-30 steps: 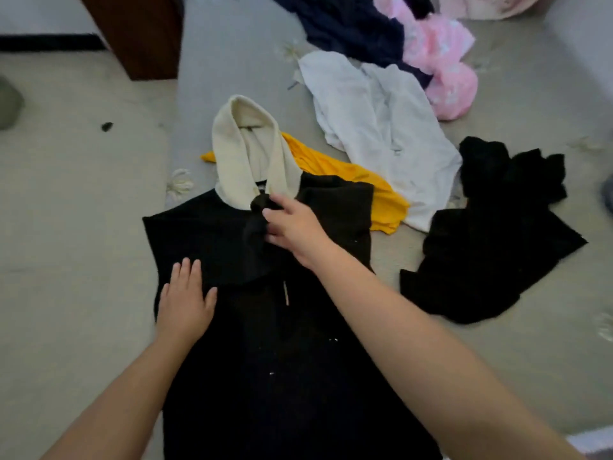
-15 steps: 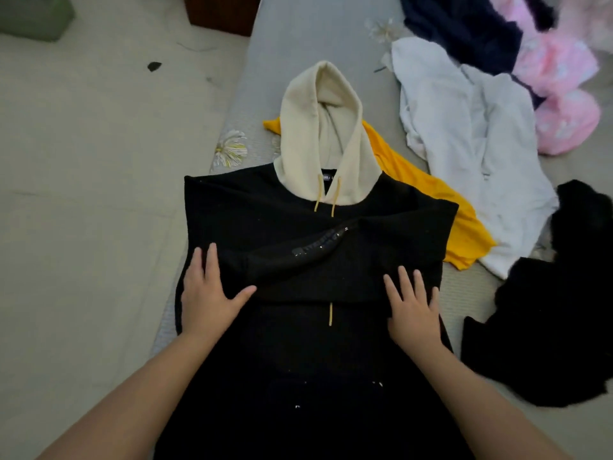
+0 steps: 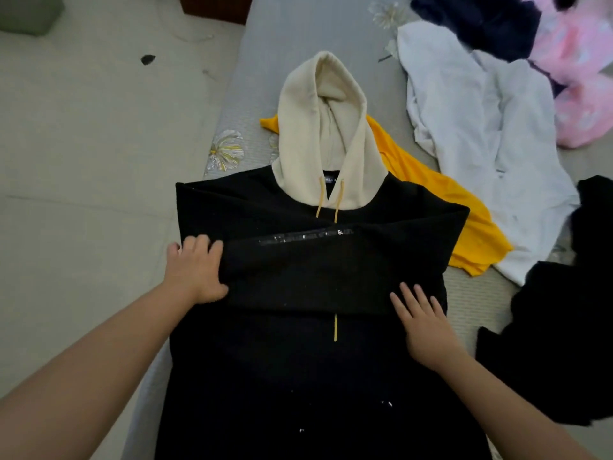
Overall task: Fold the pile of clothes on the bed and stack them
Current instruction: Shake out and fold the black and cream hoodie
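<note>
A black hoodie (image 3: 298, 366) with a cream hood (image 3: 326, 137) lies flat on the grey bed (image 3: 298, 34), hood pointing away from me. Both sleeves are folded across its chest, the right one on top. My left hand (image 3: 194, 270) rests at the cuff end of that folded sleeve, fingers curled against the cloth. My right hand (image 3: 423, 322) lies flat and open on the hoodie's right side, just below the sleeve. A yellow garment (image 3: 464, 214) pokes out from under the hoodie's right shoulder.
To the right lie a white garment (image 3: 491, 137), a black garment (image 3: 564, 327), a navy one (image 3: 481, 21) and pink cloth (image 3: 583, 78). The bed's left edge runs beside the hoodie, with pale floor (image 3: 83, 161) beyond. A dark wooden piece of furniture (image 3: 215, 5) stands at the top.
A second ago my right hand held the sleeve at the collar. It has since laid the sleeve across the chest and dropped to the hoodie's right side. My left hand slid up to the cuff.
</note>
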### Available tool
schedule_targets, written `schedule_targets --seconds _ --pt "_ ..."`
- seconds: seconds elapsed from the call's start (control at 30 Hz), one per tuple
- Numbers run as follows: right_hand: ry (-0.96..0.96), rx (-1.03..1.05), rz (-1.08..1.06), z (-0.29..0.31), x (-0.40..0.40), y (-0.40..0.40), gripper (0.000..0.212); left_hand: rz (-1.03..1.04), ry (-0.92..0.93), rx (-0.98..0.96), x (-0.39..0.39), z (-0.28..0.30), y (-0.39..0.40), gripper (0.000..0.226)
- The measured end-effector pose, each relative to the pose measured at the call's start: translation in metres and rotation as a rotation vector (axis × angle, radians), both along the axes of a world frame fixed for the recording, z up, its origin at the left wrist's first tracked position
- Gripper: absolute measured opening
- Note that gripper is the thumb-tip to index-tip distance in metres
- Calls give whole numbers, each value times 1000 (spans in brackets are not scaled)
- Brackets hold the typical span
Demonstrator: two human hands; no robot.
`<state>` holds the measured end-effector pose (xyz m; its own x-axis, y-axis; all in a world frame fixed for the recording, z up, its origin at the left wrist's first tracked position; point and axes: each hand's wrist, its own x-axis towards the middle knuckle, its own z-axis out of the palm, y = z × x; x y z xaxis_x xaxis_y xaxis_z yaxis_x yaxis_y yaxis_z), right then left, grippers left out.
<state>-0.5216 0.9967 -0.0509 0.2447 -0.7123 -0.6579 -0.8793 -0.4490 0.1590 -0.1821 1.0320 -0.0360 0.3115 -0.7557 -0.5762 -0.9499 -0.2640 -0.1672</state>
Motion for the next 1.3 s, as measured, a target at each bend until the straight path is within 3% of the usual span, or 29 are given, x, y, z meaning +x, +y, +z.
schedule_targets --seconds 0.1,0.2,0.23,0.3,0.37,0.43,0.5,0.67,0.8,0.87,1.03,1.3 --pt "-140 -123 57 13 12 -26 53 -28 122 180 -10 -7 2 104" --pt "-359 -493 146 18 16 -66 48 65 312 15 -21 -3 -12 90" --pt "-362 -503 89 22 19 -79 51 101 334 -56 -23 -5 -18 80" --pt "-223 -420 -52 28 23 -109 53 121 261 -161 -25 -13 -26 58" --pt "-43 -310 -87 32 22 -136 41 44 174 -227 -21 -20 -33 38" --pt "18 -275 -52 37 15 -156 20 45 238 -340 -15 -20 -39 29" --pt "22 -342 -56 40 8 -169 14 33 256 -441 -12 -18 -50 28" --pt "122 -416 -12 15 -1 -173 28 -45 11 -317 -24 -29 -68 27" --pt "-69 -586 -223 -10 4 -161 44 -64 144 -617 -40 -44 -64 41" --pt "-198 -687 -194 -19 15 -136 49 -163 178 -622 -53 -53 -49 45" --pt "-271 -549 -112 -59 11 -44 58 -120 202 -360 -64 -83 -13 71" --pt "-372 -432 -220 -79 -5 -46 58 -104 175 -365 -67 -88 -18 77"
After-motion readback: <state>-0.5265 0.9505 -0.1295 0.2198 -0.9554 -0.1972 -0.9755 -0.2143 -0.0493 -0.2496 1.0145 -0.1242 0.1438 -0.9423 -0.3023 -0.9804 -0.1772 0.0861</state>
